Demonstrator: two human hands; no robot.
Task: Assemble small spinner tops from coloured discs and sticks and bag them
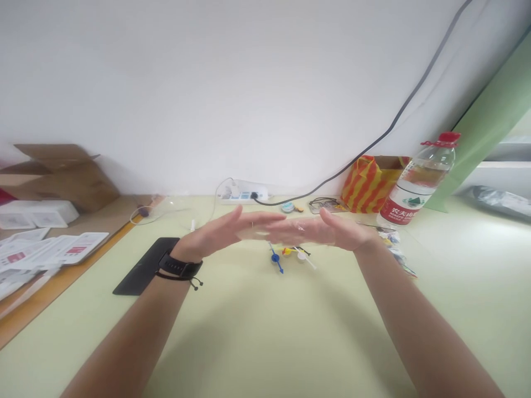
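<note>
My left hand [228, 229] and my right hand [319, 231] meet above the table, fingers stretched out flat and overlapping at the tips. Both thumbs point up. A faint clear, shiny patch [299, 225] shows around the overlapping fingers; motion blur hides what it is. Just beyond and below the hands lie a blue arrow-shaped spinner [275, 258], a yellow and red piece [287, 251] and a white pointer [302, 256]. A black band [180, 267] is on my left wrist.
A black tablet-like slab [145, 266] lies by my left forearm, with cards [83, 246] and a cardboard box [74, 177] farther left. Behind are a power strip [243, 193] and cable. A striped bag [365, 185], a water bottle [418, 185] and small packets [392, 240] stand or lie right.
</note>
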